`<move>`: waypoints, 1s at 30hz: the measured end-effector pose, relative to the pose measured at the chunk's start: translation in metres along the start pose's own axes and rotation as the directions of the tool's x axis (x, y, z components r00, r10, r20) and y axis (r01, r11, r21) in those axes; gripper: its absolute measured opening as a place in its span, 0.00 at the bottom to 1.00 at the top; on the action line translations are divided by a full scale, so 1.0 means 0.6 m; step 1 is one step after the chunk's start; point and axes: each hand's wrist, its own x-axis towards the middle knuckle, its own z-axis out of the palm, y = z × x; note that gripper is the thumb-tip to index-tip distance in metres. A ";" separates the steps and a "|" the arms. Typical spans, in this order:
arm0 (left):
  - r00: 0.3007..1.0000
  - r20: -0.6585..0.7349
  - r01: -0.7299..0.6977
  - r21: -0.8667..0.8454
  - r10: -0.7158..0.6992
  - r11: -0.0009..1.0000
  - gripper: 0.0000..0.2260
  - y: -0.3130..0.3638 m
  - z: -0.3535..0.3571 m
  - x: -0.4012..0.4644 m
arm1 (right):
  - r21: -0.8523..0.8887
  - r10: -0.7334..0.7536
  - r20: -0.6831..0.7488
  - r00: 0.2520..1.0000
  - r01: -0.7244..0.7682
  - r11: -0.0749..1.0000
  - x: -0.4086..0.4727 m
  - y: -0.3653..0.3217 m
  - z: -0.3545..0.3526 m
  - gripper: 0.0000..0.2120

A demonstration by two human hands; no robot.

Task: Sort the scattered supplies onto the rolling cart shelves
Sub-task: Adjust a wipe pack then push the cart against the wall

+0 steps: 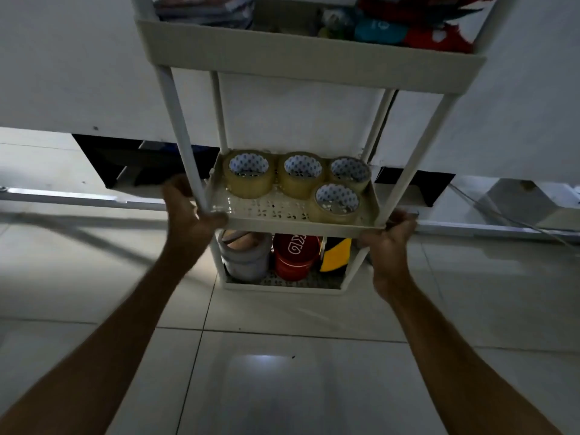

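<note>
A white rolling cart [310,58] with three shelves stands in front of me on the tiled floor. Its middle shelf [292,222] holds several rolls of clear packing tape [249,177]. On the bottom shelf stand a grey tape roll [244,259], a red roll [293,262] and a yellow-black roll [335,255]. The top shelf carries folded packets and red and blue items [381,29]. My left hand [188,205] grips the front left corner of the middle shelf, around the post. My right hand [387,240] grips the front right corner.
A white wall or cabinet front [78,73] rises behind the cart, with dark gaps [125,164] at its base. A cable [514,221] runs along the floor at the right. Glossy floor tiles [282,372] spread out below me.
</note>
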 end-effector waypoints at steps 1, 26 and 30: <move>0.993 0.039 0.109 0.049 -0.111 0.993 0.37 -0.022 0.009 -0.018 | 0.003 0.066 0.024 0.998 -0.066 0.998 -0.007 0.024 0.004 0.32; 0.939 -0.058 0.341 0.040 -0.338 0.939 0.15 -0.190 0.070 -0.084 | -0.137 0.200 -0.006 0.980 -0.199 0.970 0.010 0.191 0.009 0.07; 0.883 0.018 0.467 -0.140 -0.469 0.873 0.08 -0.205 0.080 -0.077 | -0.096 0.295 -0.133 0.946 -0.308 0.946 0.036 0.198 0.019 0.18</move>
